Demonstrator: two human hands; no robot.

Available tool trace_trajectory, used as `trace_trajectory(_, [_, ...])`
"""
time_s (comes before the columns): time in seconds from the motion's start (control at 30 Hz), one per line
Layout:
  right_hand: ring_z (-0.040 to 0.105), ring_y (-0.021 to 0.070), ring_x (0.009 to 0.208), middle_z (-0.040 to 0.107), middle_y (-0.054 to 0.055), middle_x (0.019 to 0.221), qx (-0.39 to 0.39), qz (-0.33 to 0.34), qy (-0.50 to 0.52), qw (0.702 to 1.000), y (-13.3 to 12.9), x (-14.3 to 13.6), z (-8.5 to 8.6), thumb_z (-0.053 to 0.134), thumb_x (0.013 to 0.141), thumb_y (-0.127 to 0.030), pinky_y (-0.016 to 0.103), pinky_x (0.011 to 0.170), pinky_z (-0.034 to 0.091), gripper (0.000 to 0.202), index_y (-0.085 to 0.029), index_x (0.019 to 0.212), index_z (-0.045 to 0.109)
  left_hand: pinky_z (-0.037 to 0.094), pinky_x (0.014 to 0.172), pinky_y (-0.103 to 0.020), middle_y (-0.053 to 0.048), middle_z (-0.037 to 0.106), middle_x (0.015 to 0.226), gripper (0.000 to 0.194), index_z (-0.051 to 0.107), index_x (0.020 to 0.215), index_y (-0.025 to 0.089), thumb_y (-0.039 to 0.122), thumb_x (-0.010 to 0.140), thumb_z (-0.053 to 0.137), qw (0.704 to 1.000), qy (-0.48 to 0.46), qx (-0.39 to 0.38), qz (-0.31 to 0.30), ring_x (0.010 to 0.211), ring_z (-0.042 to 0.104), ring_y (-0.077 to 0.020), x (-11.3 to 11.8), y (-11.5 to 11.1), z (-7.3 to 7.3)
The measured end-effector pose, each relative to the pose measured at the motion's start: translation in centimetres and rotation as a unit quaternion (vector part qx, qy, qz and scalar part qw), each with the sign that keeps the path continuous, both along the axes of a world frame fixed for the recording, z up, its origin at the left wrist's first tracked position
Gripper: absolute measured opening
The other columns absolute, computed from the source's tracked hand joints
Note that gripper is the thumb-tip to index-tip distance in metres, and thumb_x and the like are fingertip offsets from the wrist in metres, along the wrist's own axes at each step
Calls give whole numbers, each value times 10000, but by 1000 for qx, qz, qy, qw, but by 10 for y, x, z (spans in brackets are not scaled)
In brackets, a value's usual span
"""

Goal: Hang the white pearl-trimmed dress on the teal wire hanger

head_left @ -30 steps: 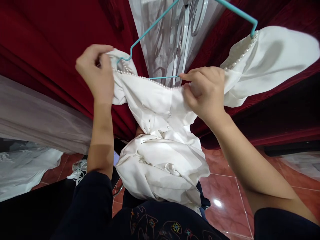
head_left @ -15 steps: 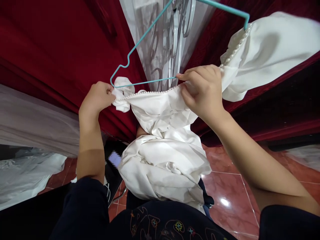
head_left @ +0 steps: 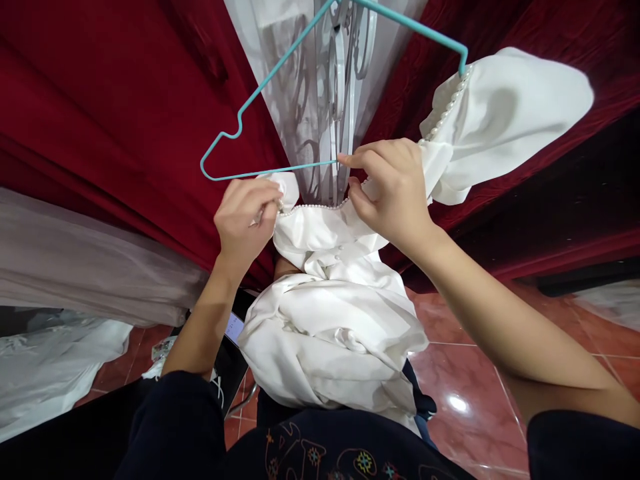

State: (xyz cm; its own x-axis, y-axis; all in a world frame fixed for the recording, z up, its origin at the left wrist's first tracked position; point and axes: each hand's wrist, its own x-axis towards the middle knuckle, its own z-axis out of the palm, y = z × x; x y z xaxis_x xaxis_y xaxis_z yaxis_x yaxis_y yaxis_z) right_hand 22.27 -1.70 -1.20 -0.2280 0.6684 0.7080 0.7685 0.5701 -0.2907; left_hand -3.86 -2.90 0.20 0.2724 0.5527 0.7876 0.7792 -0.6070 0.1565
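A white dress point(head_left: 325, 327) with a pearl-trimmed neckline lies bunched over my lap, its top raised in front of me. My left hand point(head_left: 247, 217) pinches the dress at the left end of the pearl edge, beside a small white ruffle. With its fingertips on the lower bar of a light-blue clothes hanger point(head_left: 270, 169), my right hand point(head_left: 393, 190) is closed at the bar and the dress neckline. The hanger's right end sits at the pearl trim of a puffed white sleeve point(head_left: 520, 113). Its left end is bare of cloth.
Dark red curtains point(head_left: 125, 80) hang on both sides of a white frame with curved metalwork point(head_left: 337, 73). Pale sheer fabric point(head_left: 75, 247) hangs at left. A phone point(head_left: 234, 327) lies on a black surface by my left arm. Red tiles point(head_left: 465, 373) cover the floor.
My left hand has moved right, bringing the left end of the neckline inward, away from the hanger's left end. The hanger, right hand and sleeve have shifted slightly left in view.
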Motion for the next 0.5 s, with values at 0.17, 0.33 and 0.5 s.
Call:
trace_trajectory(0.17, [610,302,1163,661,94,1227,14,19,-10,1000,-6,-3,1,482,970,-198,526,1044,449,381,-290,1317,612,456,1140,-442,-73,712,1262,297,652,1256,258,246,1117,390,998,-22,-48,27,1263,637,-266,19,19,9])
trace_trajectory(0.33, [618,320,1226,650,119,1277,103,33,15,994,-10,12,10,555,985,-232,536,1045,479,344,-279,1320,620,425,1112,-481,-70,737,1136,279,691,1179,244,325,1130,429,993,32,-113,-14,1166,634,-314,29,35,6])
trace_trajectory(0.5, [652,315,1099,632,177,1167,192,-129,97,968,6,42,34,757,869,-270,480,911,544,388,-182,1234,658,407,1118,-507,-64,719,1090,251,701,1217,262,264,1105,477,995,33,-96,-6,1184,600,-331,25,30,3])
